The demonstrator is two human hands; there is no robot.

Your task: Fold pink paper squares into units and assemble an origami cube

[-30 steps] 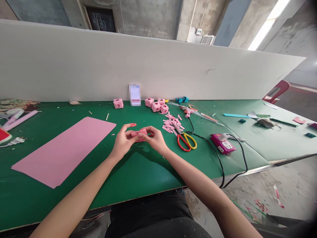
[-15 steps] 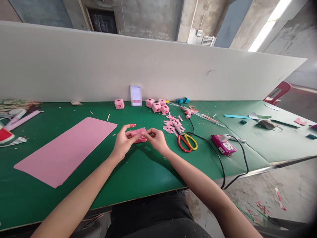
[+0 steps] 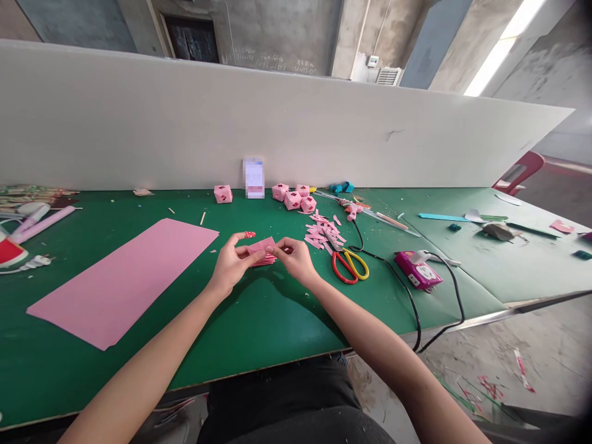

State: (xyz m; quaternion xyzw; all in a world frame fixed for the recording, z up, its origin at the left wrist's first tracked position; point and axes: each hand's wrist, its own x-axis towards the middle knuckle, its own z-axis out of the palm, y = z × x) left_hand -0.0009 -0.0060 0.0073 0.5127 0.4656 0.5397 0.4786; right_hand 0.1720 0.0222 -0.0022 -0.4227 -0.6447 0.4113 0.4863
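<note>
Between my hands is a small folded pink paper (image 3: pixel 263 245) with several layered edges along its lower side. My left hand (image 3: pixel 231 262) grips its left side, thumb in front and the index finger arched above. From the right, my right hand (image 3: pixel 295 258) pinches the same paper between thumb and fingers, and the two thumbs nearly meet. Just right of my right hand lie pink paper scraps (image 3: pixel 321 232) and scissors (image 3: pixel 350 265) with one red and one yellow handle. A large pink paper sheet (image 3: pixel 124 280) lies flat to the left.
Several pink paper cubes (image 3: pixel 292 200) stand near the white board (image 3: pixel 185 123), with a single cube (image 3: pixel 222 193) beside the propped phone (image 3: pixel 254 179). A pink glue gun (image 3: pixel 354 211) lies behind the scraps. Its cord runs near a purple power socket (image 3: pixel 419 270) at the right.
The folded paper has shifted very slightly to the right, and its layered lower edges look a little more spread. Both hands keep their hold; everything else stays in place.
</note>
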